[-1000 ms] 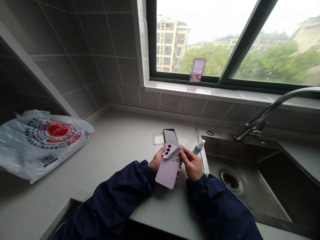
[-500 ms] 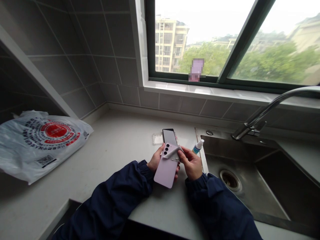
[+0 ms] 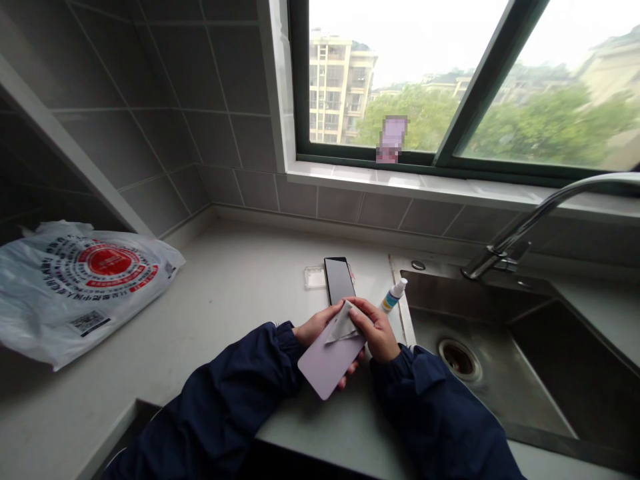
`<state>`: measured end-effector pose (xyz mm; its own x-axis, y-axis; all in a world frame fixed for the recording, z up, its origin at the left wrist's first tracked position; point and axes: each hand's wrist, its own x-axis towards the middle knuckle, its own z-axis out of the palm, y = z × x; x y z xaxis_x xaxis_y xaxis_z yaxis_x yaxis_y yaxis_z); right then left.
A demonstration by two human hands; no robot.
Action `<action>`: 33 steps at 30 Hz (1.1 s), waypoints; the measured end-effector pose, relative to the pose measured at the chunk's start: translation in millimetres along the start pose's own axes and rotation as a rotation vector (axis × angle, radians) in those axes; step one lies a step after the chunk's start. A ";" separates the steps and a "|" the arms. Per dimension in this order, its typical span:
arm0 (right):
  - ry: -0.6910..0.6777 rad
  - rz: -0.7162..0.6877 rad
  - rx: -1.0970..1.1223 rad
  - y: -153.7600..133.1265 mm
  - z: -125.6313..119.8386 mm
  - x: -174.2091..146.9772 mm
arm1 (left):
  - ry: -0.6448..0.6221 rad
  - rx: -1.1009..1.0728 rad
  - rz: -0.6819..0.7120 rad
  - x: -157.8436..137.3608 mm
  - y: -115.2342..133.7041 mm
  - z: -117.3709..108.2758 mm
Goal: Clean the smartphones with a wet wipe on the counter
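A pale purple smartphone [image 3: 325, 367] lies back side up in my left hand [image 3: 316, 325], whose fingers wrap under it and show at its right edge. My right hand [image 3: 377, 328] pinches a small grey cloth [image 3: 342, 325] with zigzag edges against the phone's upper end. The cloth and fingers hide the camera lenses. Just beyond my hands, a second, dark-screened phone [image 3: 340, 280] rests on the counter. Beside it on the left is a clear case [image 3: 315, 277]. A small spray bottle [image 3: 394, 295] with a white cap is to the right, by the sink edge.
A white plastic bag [image 3: 95, 287] with red and black print sits on the counter [image 3: 220, 280] at left. To the right are a steel sink [image 3: 500, 373] and its curved faucet [image 3: 520, 230]. A window [image 3: 390, 87] is behind the counter.
The phone has turned clockwise and come slightly lower. My right hand has brought the cloth up over the camera lenses, which showed before.
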<state>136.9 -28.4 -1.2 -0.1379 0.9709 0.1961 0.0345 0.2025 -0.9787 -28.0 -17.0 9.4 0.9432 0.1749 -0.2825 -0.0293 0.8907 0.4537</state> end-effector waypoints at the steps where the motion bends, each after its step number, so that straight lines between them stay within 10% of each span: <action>1: -0.007 -0.003 -0.003 -0.8 0.1 -0.2 | 0.004 0.002 -0.009 0.1 -0.1 -1.1; 33: 0.177 -0.045 -0.056 -0.3 4.3 -4.3 | 0.006 0.057 0.006 -2.2 -0.3 -11.3</action>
<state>133.2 -33.1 -2.0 0.0355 0.9670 0.2524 0.0877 0.2486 -0.9646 -33.8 -12.9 0.3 0.9411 0.1830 -0.2844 -0.0162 0.8643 0.5027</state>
